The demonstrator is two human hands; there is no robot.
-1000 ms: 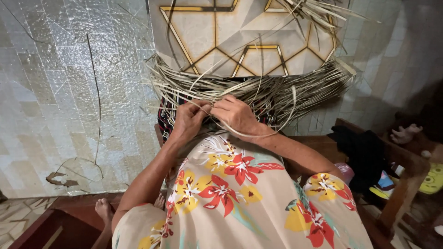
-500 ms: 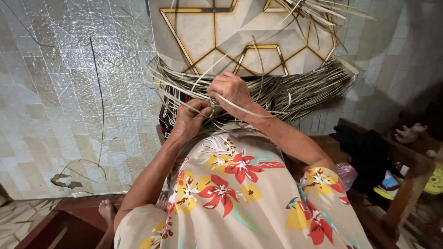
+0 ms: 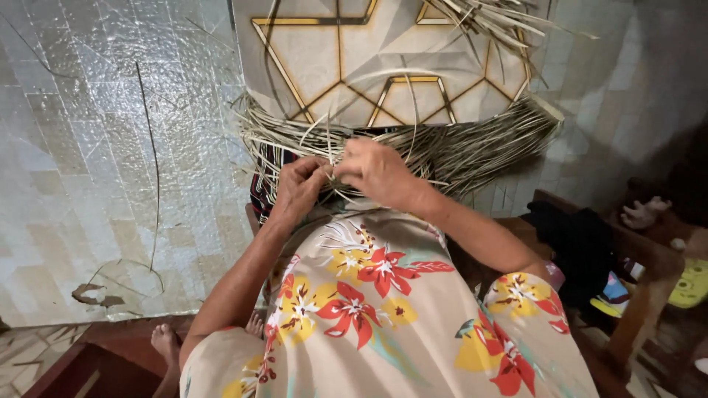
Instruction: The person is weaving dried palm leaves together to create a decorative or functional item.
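Item: bundle of long, pale dried fibre strips, draped across the lap and fanning left and right, so loose ends stay within reach.
Left hand: closed, pinching a few strips at the bundle's near edge, apparently to anchor them.
Right hand: just beside the left, fingers curled on neighbouring strips, knuckles up.
Surroundings: floral-print beige garment; pale tiled floor; brown wooden seat frame.
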